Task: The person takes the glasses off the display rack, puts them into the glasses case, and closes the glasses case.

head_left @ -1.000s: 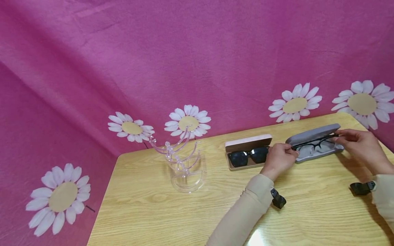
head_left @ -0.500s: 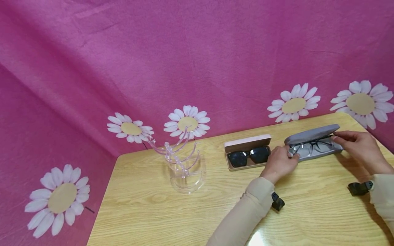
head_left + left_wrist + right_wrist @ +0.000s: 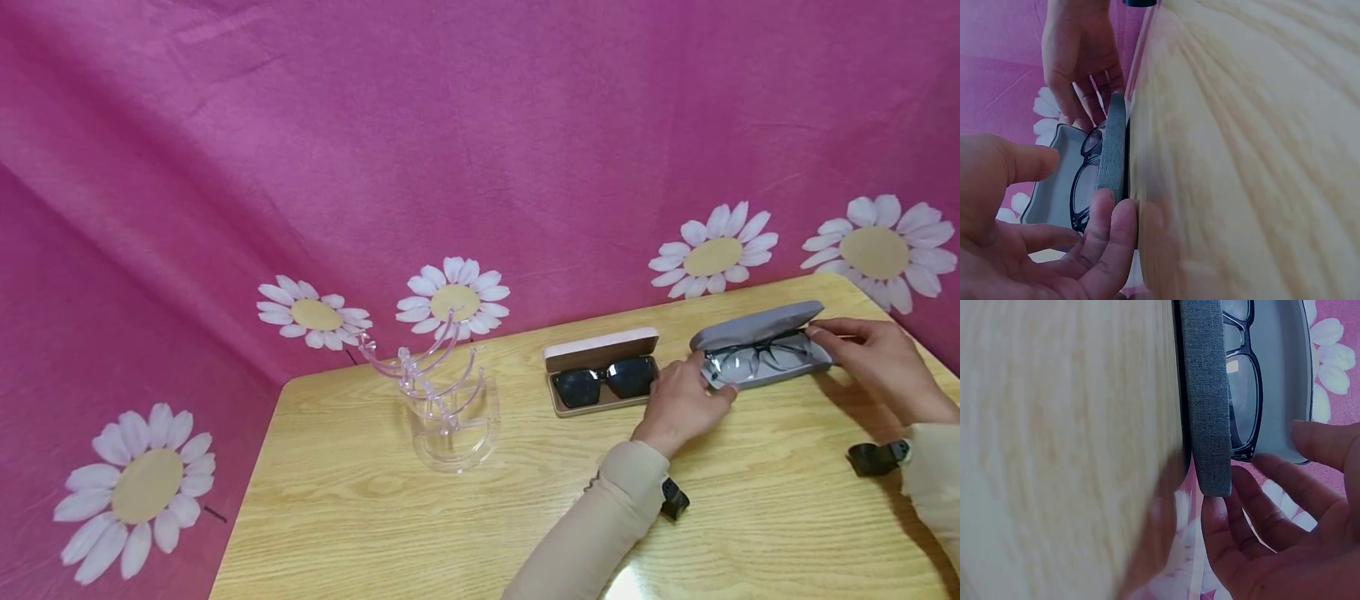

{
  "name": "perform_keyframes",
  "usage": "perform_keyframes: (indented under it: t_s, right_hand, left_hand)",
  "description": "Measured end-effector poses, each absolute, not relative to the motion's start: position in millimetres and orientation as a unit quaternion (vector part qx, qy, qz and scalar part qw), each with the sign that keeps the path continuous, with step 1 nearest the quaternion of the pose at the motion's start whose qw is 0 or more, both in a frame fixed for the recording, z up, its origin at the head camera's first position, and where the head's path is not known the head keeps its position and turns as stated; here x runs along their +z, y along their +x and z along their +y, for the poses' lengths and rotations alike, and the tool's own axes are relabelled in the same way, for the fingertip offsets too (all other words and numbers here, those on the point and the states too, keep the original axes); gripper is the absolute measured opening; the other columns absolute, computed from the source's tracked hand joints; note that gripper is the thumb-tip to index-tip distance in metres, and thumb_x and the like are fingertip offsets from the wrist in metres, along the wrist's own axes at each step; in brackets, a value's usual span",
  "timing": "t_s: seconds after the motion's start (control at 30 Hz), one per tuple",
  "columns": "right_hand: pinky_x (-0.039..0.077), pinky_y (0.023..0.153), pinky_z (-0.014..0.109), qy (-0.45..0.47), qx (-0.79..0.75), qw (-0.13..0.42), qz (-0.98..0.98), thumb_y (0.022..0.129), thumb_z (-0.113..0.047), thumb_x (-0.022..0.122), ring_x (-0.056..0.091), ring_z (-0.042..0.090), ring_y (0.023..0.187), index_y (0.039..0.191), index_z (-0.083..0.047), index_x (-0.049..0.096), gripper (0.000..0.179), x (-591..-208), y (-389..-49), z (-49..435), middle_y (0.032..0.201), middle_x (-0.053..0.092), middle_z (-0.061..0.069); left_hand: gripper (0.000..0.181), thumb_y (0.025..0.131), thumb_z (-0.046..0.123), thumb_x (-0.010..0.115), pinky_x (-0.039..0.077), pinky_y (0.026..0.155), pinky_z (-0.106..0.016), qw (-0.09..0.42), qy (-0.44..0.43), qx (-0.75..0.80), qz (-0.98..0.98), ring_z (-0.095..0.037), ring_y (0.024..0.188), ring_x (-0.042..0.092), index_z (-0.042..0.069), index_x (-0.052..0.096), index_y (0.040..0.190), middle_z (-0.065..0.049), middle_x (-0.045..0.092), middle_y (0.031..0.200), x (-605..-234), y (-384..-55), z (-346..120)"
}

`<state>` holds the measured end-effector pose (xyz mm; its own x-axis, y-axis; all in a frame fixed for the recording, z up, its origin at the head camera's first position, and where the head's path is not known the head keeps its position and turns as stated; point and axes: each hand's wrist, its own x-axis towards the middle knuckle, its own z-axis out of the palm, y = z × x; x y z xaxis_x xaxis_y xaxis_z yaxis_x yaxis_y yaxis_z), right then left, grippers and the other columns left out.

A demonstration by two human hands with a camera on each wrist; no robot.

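Black-framed eyeglasses (image 3: 738,365) with clear lenses lie inside a grey case (image 3: 756,323) whose lid is up. My left hand (image 3: 681,400) is at the case's left end. In the left wrist view its lower fingers touch the case wall (image 3: 1114,147), one finger reaches the corner of the eyeglasses (image 3: 1084,181), and the thumb stands apart. At the opposite end is my right hand (image 3: 881,358). The right wrist view has its fingertips against the end of the case (image 3: 1209,394) and one near the hinge of the eyeglasses (image 3: 1247,400).
Left of the grey case, dark sunglasses (image 3: 603,385) sit in a brown case (image 3: 600,348) with a raised lid. A clear display stand (image 3: 427,392) with curved arms stands further left on the wooden table (image 3: 360,517). Behind hangs a pink flowered cloth (image 3: 570,167).
The eyeglasses, earlier held by both hands above the grey case, have gone down into it. My left fingers have loosened from the frame; my right hand has barely moved.
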<state>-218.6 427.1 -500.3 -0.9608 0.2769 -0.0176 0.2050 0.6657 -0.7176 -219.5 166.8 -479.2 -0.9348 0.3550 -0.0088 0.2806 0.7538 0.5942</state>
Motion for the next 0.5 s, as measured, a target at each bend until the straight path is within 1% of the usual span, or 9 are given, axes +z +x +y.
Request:
perform_keyframes:
  t_s: [0.07, 0.1, 0.2, 0.23, 0.27, 0.33, 0.4, 0.43, 0.5]
  right_hand:
    - [0.035, 0.064, 0.014, -0.124, 0.392, 0.055, -0.910, 0.094, -0.056, 0.049, 0.033, -0.021, 0.083, 0.133, 0.002, 0.054, 0.070, -500.9, -218.2, 427.8, 0.093, 0.043, -0.037]
    - [0.035, 0.063, 0.013, -0.121, 0.395, 0.057, -0.909, 0.095, -0.056, 0.049, 0.033, -0.023, 0.083, 0.133, 0.002, 0.054, 0.069, -500.9, -218.0, 428.0, 0.090, 0.040, -0.041]
    - [0.035, 0.062, 0.014, -0.121, 0.392, 0.061, -0.910, 0.095, -0.054, 0.050, 0.033, -0.021, 0.082, 0.130, 0.003, 0.056, 0.067, -499.7, -217.4, 427.8, 0.082, 0.032, -0.049]
    - [0.036, 0.063, 0.016, -0.122, 0.389, 0.059, -0.911, 0.095, -0.054, 0.049, 0.033, -0.020, 0.081, 0.130, 0.003, 0.056, 0.067, -499.0, -217.3, 427.6, 0.082, 0.032, -0.048]
    - [0.036, 0.063, 0.017, -0.124, 0.386, 0.055, -0.912, 0.095, -0.054, 0.049, 0.034, -0.019, 0.080, 0.130, 0.003, 0.056, 0.067, -498.3, -217.3, 426.9, 0.085, 0.042, -0.043]
    - [0.036, 0.065, 0.020, -0.127, 0.381, 0.049, -0.915, 0.096, -0.053, 0.049, 0.035, -0.017, 0.079, 0.129, 0.003, 0.057, 0.066, -496.7, -216.5, 426.1, 0.086, 0.045, -0.039]
    - [0.037, 0.065, 0.021, -0.128, 0.380, 0.042, -0.915, 0.096, -0.053, 0.049, 0.036, -0.017, 0.077, 0.129, 0.004, 0.056, 0.067, -495.1, -216.3, 425.2, 0.086, 0.045, -0.038]
    - [0.037, 0.065, 0.021, -0.128, 0.377, 0.042, -0.916, 0.096, -0.053, 0.049, 0.036, -0.018, 0.076, 0.129, 0.004, 0.057, 0.067, -494.7, -216.3, 424.9, 0.088, 0.048, -0.034]
    - [0.037, 0.064, 0.021, -0.128, 0.376, 0.043, -0.917, 0.095, -0.053, 0.049, 0.036, -0.018, 0.075, 0.129, 0.004, 0.057, 0.067, -494.2, -216.5, 424.9, 0.089, 0.050, -0.031]
  left_hand:
    - [0.044, 0.087, 0.049, 0.065, 0.045, 0.075, -0.019, 0.053, 0.175, 0.304, 0.935, -0.002, 0.082, 0.055, 0.025, 0.060, 0.124, 0.013, 0.061, 0.085, -479.2, -219.3, 166.6]
    - [0.042, 0.087, 0.049, 0.065, 0.045, 0.074, -0.019, 0.051, 0.177, 0.300, 0.936, -0.002, 0.081, 0.056, 0.025, 0.060, 0.122, 0.013, 0.062, 0.085, -479.0, -219.0, 166.6]
    - [0.047, 0.087, 0.052, 0.064, 0.049, 0.077, -0.020, 0.053, 0.177, 0.283, 0.941, -0.004, 0.091, 0.061, 0.025, 0.060, 0.125, 0.013, 0.068, 0.098, -478.5, -217.9, 167.2]
    - [0.049, 0.087, 0.054, 0.063, 0.050, 0.080, -0.021, 0.055, 0.177, 0.277, 0.943, -0.006, 0.096, 0.062, 0.024, 0.059, 0.127, 0.012, 0.069, 0.102, -478.5, -217.4, 167.5]
    - [0.052, 0.087, 0.054, 0.063, 0.050, 0.082, -0.022, 0.058, 0.176, 0.274, 0.944, -0.008, 0.099, 0.063, 0.025, 0.057, 0.129, 0.012, 0.070, 0.102, -478.7, -217.1, 167.7]
    - [0.054, 0.087, 0.055, 0.063, 0.051, 0.081, -0.023, 0.062, 0.172, 0.276, 0.944, -0.010, 0.099, 0.064, 0.026, 0.055, 0.132, 0.012, 0.070, 0.100, -479.2, -216.5, 167.4]
    - [0.051, 0.087, 0.054, 0.063, 0.050, 0.076, -0.023, 0.062, 0.171, 0.281, 0.942, -0.008, 0.092, 0.063, 0.028, 0.055, 0.129, 0.014, 0.068, 0.089, -479.6, -216.0, 167.0]
    - [0.049, 0.086, 0.054, 0.064, 0.049, 0.073, -0.022, 0.062, 0.171, 0.286, 0.941, -0.008, 0.088, 0.062, 0.029, 0.055, 0.128, 0.014, 0.066, 0.083, -479.4, -216.0, 166.8]
    - [0.046, 0.086, 0.053, 0.065, 0.047, 0.069, -0.021, 0.059, 0.171, 0.287, 0.941, -0.006, 0.081, 0.060, 0.030, 0.056, 0.125, 0.015, 0.063, 0.077, -478.9, -216.0, 166.7]
